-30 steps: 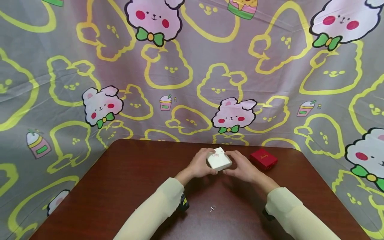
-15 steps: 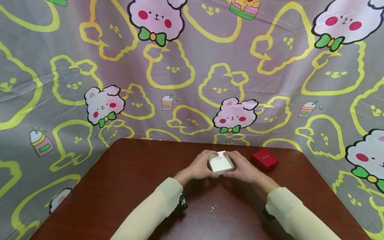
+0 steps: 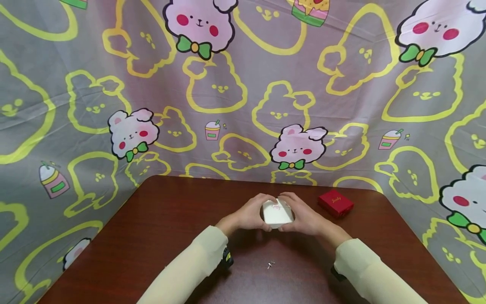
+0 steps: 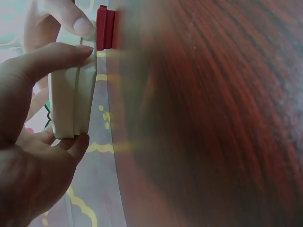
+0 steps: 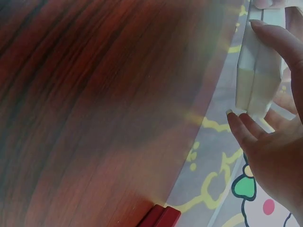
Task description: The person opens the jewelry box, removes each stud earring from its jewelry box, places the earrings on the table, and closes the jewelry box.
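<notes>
A small square white box (image 3: 278, 213) is held between both hands above the table. My left hand (image 3: 252, 213) grips its left side, with the thumb (image 4: 64, 53) along the near side in the left wrist view. From the right, my right hand (image 3: 305, 216) grips the same box, thumb on the near side and fingers round the far edge. A seam runs round the side of the white box (image 5: 258, 78), as between a lid and a base, and the two halves are together. Faint pink print marks its top, partly covered by fingers.
A red box (image 3: 336, 203) with gold lettering lies at the back right of the brown table (image 3: 182, 211). Small silvery pieces (image 3: 271, 264) lie near the front. A patterned cloth (image 3: 235, 126) hangs behind the table.
Both hands have brought the white box slightly nearer and tilted it so its top faces the head camera more squarely. The red box and silvery pieces stay put.
</notes>
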`<act>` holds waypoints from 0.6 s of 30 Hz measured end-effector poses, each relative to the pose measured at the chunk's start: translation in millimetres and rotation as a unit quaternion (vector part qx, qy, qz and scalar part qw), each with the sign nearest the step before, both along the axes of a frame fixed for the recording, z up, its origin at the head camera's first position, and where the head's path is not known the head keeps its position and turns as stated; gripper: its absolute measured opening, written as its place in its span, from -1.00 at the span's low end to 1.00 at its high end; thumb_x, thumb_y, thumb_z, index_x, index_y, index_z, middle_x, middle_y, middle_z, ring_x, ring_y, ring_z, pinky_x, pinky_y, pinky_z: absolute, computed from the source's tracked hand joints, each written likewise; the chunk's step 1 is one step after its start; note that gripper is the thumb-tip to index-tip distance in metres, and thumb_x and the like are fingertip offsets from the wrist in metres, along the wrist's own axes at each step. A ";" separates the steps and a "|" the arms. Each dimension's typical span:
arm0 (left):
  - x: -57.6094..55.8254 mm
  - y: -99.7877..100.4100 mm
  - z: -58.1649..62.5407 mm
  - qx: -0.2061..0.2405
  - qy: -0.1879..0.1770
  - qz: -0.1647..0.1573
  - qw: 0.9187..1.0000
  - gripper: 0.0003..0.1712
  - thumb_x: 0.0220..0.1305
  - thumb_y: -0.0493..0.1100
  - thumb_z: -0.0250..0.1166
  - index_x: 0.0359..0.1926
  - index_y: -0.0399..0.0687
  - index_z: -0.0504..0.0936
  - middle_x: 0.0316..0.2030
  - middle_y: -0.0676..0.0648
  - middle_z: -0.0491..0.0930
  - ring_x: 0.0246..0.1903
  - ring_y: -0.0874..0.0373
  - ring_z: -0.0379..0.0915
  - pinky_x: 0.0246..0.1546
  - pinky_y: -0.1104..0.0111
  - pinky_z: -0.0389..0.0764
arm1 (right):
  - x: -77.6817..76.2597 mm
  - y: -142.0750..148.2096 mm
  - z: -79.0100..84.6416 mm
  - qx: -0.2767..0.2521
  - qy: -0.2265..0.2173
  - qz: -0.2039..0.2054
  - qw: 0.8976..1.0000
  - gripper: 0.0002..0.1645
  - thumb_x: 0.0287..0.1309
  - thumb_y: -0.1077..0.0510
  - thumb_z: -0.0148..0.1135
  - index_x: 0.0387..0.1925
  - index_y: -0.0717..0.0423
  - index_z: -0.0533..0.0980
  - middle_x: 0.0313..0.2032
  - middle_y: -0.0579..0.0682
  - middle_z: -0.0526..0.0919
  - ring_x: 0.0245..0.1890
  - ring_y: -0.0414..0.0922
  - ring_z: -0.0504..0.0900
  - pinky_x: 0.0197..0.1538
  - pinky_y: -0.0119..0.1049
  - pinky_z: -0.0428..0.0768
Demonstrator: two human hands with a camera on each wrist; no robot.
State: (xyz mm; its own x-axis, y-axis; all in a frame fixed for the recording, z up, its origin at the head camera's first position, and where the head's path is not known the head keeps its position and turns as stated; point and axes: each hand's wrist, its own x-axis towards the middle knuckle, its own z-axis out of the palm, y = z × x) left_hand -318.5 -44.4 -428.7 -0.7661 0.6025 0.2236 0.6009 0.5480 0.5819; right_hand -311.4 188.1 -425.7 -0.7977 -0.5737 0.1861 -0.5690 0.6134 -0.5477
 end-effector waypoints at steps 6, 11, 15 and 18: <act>0.0 -5.5 -3.0 -0.009 -0.020 -0.015 1.000 -0.03 -0.20 -0.27 0.66 0.31 0.00 0.44 0.21 -0.08 0.43 0.08 0.12 0.39 0.10 0.31 0.42 | 2.6 -6.2 1.1 0.029 -0.001 0.000 1.000 0.14 -0.13 -0.12 0.66 0.43 0.12 0.30 0.28 0.03 0.39 0.24 -0.01 0.37 0.25 0.09 0.44; 1.8 -7.6 -5.5 -0.008 -0.038 -0.015 0.999 0.06 -0.18 -0.30 0.62 0.39 0.01 0.33 0.21 -0.09 0.38 0.08 0.13 0.35 0.12 0.31 0.40 | 4.3 -10.1 -0.4 0.040 0.008 -0.006 0.999 0.13 -0.16 -0.12 0.68 0.40 0.16 0.33 0.24 0.02 0.40 0.18 -0.04 0.39 0.21 0.03 0.47; 4.1 -7.9 -8.3 -0.013 -0.051 -0.001 0.999 0.14 -0.15 -0.28 0.62 0.46 0.02 0.22 0.23 -0.11 0.34 0.11 0.11 0.31 0.14 0.30 0.39 | 5.0 -11.4 -3.4 0.044 0.017 -0.012 0.999 0.11 -0.18 -0.13 0.70 0.36 0.19 0.37 0.20 0.03 0.43 0.14 -0.05 0.42 0.18 0.00 0.49; 6.0 -8.1 -11.4 -0.024 -0.055 0.022 0.998 0.20 -0.09 -0.21 0.63 0.52 -0.06 0.14 0.30 -0.16 0.31 0.20 0.04 0.28 0.22 0.23 0.37 | 4.5 -11.5 -5.7 0.051 0.017 -0.028 0.998 0.13 -0.19 -0.16 0.69 0.36 0.20 0.37 0.20 0.03 0.43 0.13 -0.05 0.43 0.18 -0.01 0.50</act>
State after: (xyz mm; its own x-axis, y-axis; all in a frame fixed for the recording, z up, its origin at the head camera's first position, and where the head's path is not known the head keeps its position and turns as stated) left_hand -312.5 -52.5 -440.1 -0.8103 0.5759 0.1088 0.5096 0.6005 0.6162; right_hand -306.8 176.7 -431.3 -0.8227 -0.5465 0.1567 -0.5503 0.6963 -0.4607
